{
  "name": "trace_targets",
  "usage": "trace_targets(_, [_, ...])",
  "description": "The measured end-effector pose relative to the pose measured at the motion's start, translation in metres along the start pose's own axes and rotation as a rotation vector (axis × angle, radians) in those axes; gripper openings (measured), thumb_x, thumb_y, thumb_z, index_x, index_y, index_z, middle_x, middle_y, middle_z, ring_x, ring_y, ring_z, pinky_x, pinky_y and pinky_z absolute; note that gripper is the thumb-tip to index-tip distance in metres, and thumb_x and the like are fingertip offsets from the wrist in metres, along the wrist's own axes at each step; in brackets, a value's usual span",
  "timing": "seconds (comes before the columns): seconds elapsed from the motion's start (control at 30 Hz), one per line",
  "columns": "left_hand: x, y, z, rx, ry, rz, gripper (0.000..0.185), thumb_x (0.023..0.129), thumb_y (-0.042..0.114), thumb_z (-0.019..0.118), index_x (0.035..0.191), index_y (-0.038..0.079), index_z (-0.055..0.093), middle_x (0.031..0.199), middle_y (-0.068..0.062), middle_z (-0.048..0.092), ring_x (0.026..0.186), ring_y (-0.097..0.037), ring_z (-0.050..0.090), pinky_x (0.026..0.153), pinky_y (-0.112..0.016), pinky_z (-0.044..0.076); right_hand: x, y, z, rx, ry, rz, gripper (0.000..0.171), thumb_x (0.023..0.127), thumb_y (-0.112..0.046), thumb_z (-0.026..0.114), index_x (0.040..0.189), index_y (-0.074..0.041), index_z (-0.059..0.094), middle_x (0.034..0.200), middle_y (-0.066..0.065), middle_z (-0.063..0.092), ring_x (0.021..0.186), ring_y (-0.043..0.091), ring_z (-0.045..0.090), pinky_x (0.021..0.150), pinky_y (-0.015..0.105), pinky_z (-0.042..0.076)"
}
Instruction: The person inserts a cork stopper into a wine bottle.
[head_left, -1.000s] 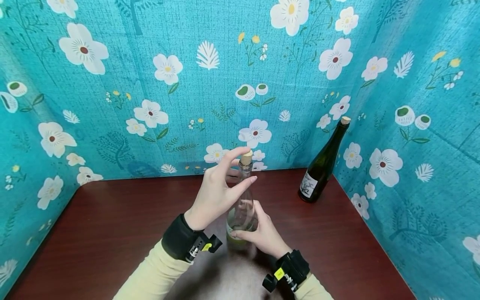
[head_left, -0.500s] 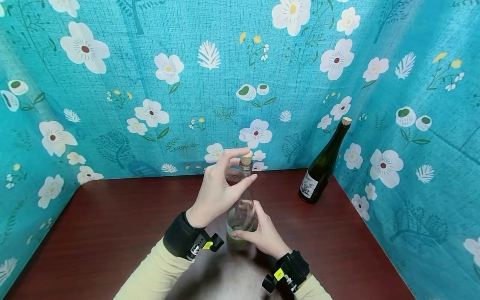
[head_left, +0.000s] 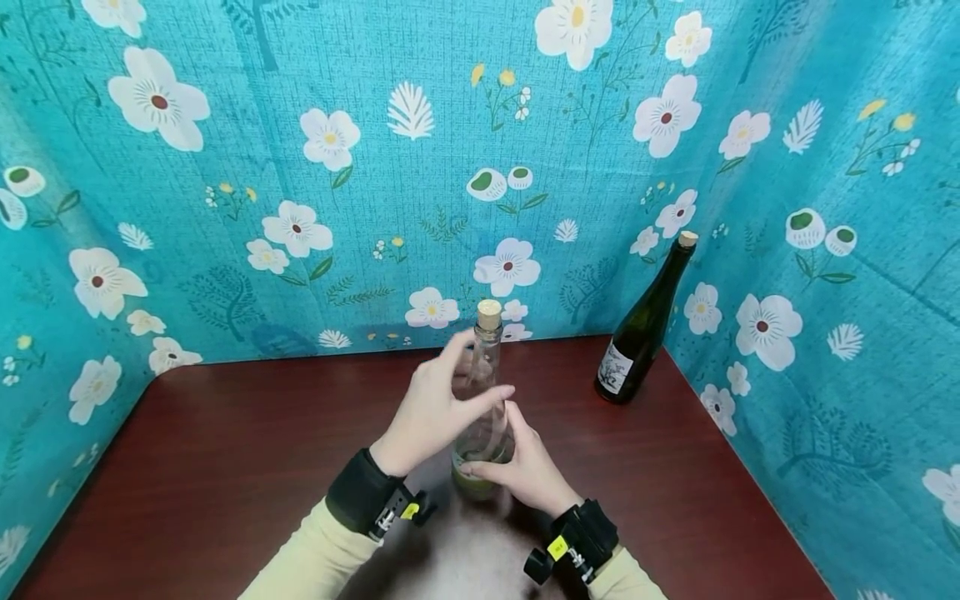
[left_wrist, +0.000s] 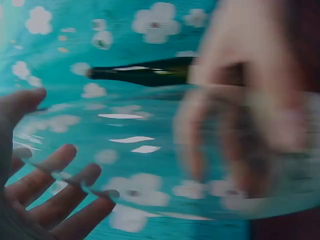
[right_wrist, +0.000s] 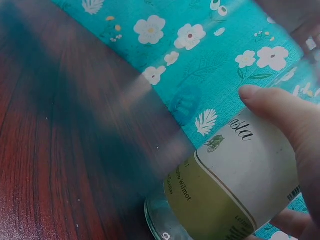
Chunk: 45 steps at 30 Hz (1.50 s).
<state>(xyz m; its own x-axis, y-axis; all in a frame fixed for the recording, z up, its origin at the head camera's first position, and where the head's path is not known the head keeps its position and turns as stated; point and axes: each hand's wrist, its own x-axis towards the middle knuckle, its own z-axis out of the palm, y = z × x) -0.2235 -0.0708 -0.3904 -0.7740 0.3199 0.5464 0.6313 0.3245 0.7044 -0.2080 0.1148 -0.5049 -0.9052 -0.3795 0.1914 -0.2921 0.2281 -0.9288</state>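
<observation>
A clear glass bottle [head_left: 485, 417] with a cork [head_left: 489, 314] in its mouth stands upright near the table's middle. Its white and green label [right_wrist: 215, 195] shows best in the right wrist view. My right hand [head_left: 528, 467] grips the lower body, thumb in front and fingers going round behind. Higher up, my left hand [head_left: 427, 404] is loosely curved beside the neck, below the cork, thumb in front and fingers behind. In the left wrist view the left fingers [left_wrist: 62, 157] are spread apart near the glass, and the right hand [left_wrist: 250, 65] looks blurred.
A dark green corked bottle [head_left: 637, 333] with a white picture label stands at the table's back right corner. The reddish-brown table [head_left: 247, 467] is bordered by a turquoise flowered cloth [head_left: 360, 208] at the back and sides.
My left hand has come down from the cork, where its index finger was over the top, to beside the neck. The cork now shows fully. My right hand keeps its grip.
</observation>
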Motion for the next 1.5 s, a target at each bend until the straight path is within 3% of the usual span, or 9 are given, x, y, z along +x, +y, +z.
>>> trace_targets(0.17, [-0.026, -0.027, 0.014, -0.059, -0.059, -0.162, 0.058, 0.087, 0.049, 0.08, 0.136, 0.032, 0.055, 0.115, 0.01, 0.066, 0.101, -0.007, 0.066, 0.081, -0.037, 0.057, 0.0, -0.003, 0.002, 0.006, 0.006, -0.028, 0.082, 0.083, -0.028, 0.088, 0.147, -0.035, 0.038, 0.133, -0.005, 0.059, 0.116, 0.016, 0.061, 0.093, 0.043, 0.051])
trace_targets(0.23, [-0.035, -0.034, 0.018, -0.082, -0.065, -0.197, 0.058, 0.086, 0.051, 0.08, 0.135, 0.032, 0.056, 0.114, 0.009, 0.066, 0.105, -0.008, 0.066, 0.086, -0.039, 0.056, 0.0, -0.003, 0.002, 0.008, 0.013, -0.021, 0.085, 0.082, -0.027, 0.089, 0.149, -0.035, 0.037, 0.143, -0.011, 0.053, 0.126, 0.013, 0.055, 0.099, 0.045, 0.048])
trace_targets(0.3, [-0.044, -0.04, 0.02, -0.086, -0.071, -0.23, 0.06, 0.086, 0.053, 0.079, 0.137, 0.033, 0.055, 0.115, 0.009, 0.066, 0.11, -0.009, 0.064, 0.091, -0.04, 0.054, 0.001, -0.001, 0.002, -0.002, 0.011, -0.02, 0.086, 0.081, -0.033, 0.089, 0.149, -0.037, 0.036, 0.142, -0.012, 0.054, 0.127, 0.01, 0.054, 0.1, 0.045, 0.047])
trace_targets(0.5, [-0.066, -0.056, 0.026, -0.108, -0.049, -0.281, 0.06, 0.089, 0.05, 0.077, 0.141, 0.039, 0.051, 0.124, 0.007, 0.066, 0.117, -0.009, 0.06, 0.094, -0.043, 0.053, 0.001, 0.001, 0.001, -0.003, 0.004, -0.033, 0.083, 0.082, -0.036, 0.088, 0.148, -0.034, 0.038, 0.138, -0.009, 0.058, 0.125, 0.012, 0.057, 0.099, 0.041, 0.049])
trace_targets(0.8, [-0.089, -0.068, 0.039, -0.131, 0.029, -0.377, 0.057, 0.089, 0.047, 0.079, 0.136, 0.032, 0.05, 0.133, 0.004, 0.06, 0.119, -0.014, 0.06, 0.089, -0.04, 0.056, 0.0, 0.001, 0.003, -0.066, 0.032, -0.062, 0.077, 0.083, -0.028, 0.088, 0.146, -0.027, 0.042, 0.139, -0.013, 0.056, 0.121, 0.009, 0.058, 0.094, 0.038, 0.052])
trace_targets(1.0, [-0.087, -0.066, 0.044, -0.15, 0.053, -0.371, 0.054, 0.09, 0.045, 0.078, 0.135, 0.032, 0.051, 0.131, 0.003, 0.061, 0.119, -0.015, 0.061, 0.085, -0.038, 0.057, 0.002, -0.003, 0.0, -0.077, 0.066, -0.074, 0.076, 0.081, -0.023, 0.089, 0.143, -0.026, 0.045, 0.134, -0.011, 0.06, 0.118, 0.011, 0.06, 0.091, 0.037, 0.053])
trace_targets(1.17, [-0.067, -0.061, 0.052, -0.167, 0.031, -0.331, 0.053, 0.092, 0.045, 0.076, 0.137, 0.031, 0.052, 0.135, 0.004, 0.06, 0.124, -0.016, 0.058, 0.088, -0.036, 0.056, 0.008, -0.004, -0.016, -0.102, 0.157, -0.112, 0.076, 0.078, -0.012, 0.09, 0.14, -0.024, 0.048, 0.128, -0.005, 0.064, 0.114, 0.017, 0.063, 0.086, 0.038, 0.055])
trace_targets(1.37, [-0.044, -0.055, 0.056, -0.173, 0.016, -0.223, 0.044, 0.097, 0.037, 0.072, 0.136, 0.023, 0.06, 0.132, 0.002, 0.063, 0.121, -0.017, 0.061, 0.09, -0.041, 0.055, 0.021, -0.004, -0.06, -0.15, 0.328, -0.125, 0.073, 0.076, -0.013, 0.092, 0.135, -0.02, 0.051, 0.124, 0.002, 0.068, 0.107, 0.019, 0.067, 0.083, 0.039, 0.056])
trace_targets(1.5, [-0.046, -0.055, 0.049, -0.12, 0.015, -0.245, 0.035, 0.096, 0.038, 0.073, 0.128, 0.025, 0.065, 0.124, 0.009, 0.066, 0.117, -0.016, 0.063, 0.093, -0.047, 0.053, 0.027, -0.004, -0.093, -0.16, 0.412, -0.072, 0.07, 0.08, -0.018, 0.091, 0.135, -0.017, 0.048, 0.125, 0.003, 0.065, 0.103, 0.018, 0.066, 0.085, 0.04, 0.055])
